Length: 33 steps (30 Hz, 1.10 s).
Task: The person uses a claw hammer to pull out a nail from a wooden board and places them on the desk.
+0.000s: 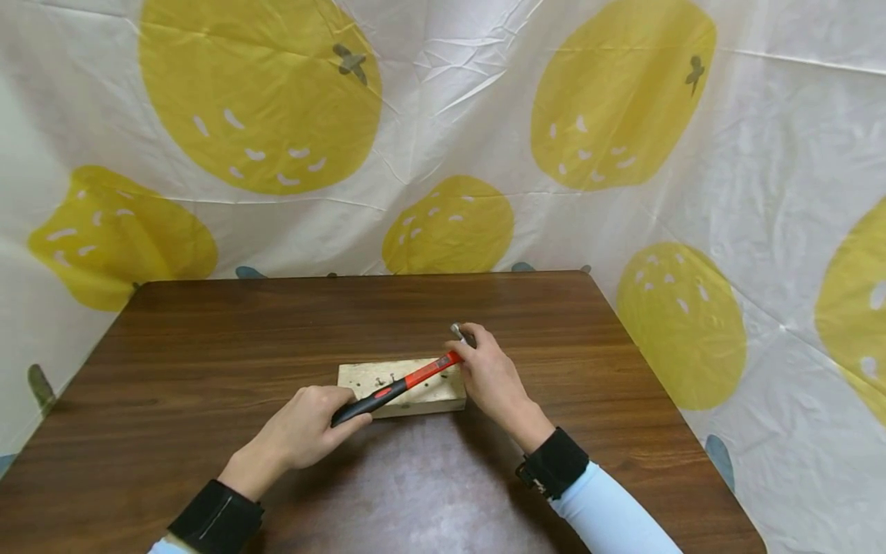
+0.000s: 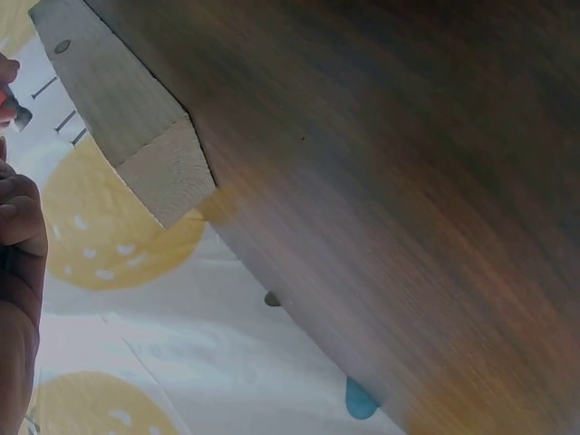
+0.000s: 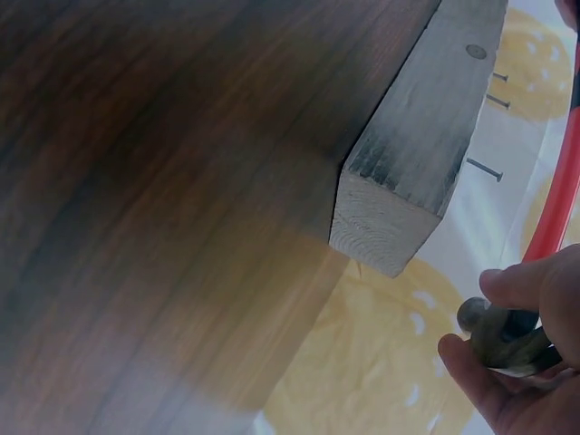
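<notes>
A claw hammer with a red and black handle point(image 1: 424, 372) lies slantwise in both hands, above a pale wooden block point(image 1: 415, 406). My left hand point(image 1: 302, 428) grips the black end of the handle. At the other end, my right hand point(image 1: 495, 382) holds the metal hammer head point(image 3: 497, 340) between thumb and fingers. Part of the head is hidden by those fingers. Three nails point(image 3: 485, 169) stick up from the block's top face in the right wrist view. Small dark holes also mark that face in the head view.
The block rests on a brown wood-grain table point(image 1: 228, 338). Behind the table and along its right side hangs a white curtain point(image 1: 443, 92) printed with yellow fruit. Both wrists wear black bands point(image 1: 556, 462).
</notes>
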Tool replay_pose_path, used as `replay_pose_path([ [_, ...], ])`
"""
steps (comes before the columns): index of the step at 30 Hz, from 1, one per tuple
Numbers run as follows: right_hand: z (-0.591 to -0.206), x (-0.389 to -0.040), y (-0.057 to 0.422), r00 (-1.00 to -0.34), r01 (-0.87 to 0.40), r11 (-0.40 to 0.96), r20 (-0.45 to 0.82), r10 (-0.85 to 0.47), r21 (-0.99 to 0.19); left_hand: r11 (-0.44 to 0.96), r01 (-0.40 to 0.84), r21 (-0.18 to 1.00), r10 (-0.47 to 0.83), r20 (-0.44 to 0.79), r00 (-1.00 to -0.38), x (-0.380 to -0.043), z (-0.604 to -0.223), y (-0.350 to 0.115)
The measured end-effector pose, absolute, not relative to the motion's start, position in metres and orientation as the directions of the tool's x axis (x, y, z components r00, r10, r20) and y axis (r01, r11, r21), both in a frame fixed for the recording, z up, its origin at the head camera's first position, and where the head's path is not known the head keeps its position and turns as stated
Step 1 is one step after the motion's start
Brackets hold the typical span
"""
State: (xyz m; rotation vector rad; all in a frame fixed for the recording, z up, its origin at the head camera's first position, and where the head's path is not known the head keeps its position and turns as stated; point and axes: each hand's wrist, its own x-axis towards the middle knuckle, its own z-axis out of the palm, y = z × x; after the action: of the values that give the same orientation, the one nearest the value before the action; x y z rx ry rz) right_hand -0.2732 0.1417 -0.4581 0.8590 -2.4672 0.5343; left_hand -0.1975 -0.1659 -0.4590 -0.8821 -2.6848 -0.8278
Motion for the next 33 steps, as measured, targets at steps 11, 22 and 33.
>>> replay_pose_path([
  [11,-0.458,-0.279,0.141,-0.608,-0.66,0.748,0.635,-0.477,-0.071,0.674,0.583,0.454,0.479,0.332,-0.813,-0.197,-0.456,-0.166],
  [22,-0.457,-0.279,0.143,-0.599,-0.678,0.734,0.611,-0.518,-0.043,0.654,0.636,0.41,0.473,0.435,-0.766,-0.2,-0.45,-0.171],
  [33,-0.459,-0.28,0.146,-0.6,-0.691,0.72,0.606,-0.523,-0.063,0.651,0.637,0.413,0.429,0.492,-0.758,-0.202,-0.442,-0.174],
])
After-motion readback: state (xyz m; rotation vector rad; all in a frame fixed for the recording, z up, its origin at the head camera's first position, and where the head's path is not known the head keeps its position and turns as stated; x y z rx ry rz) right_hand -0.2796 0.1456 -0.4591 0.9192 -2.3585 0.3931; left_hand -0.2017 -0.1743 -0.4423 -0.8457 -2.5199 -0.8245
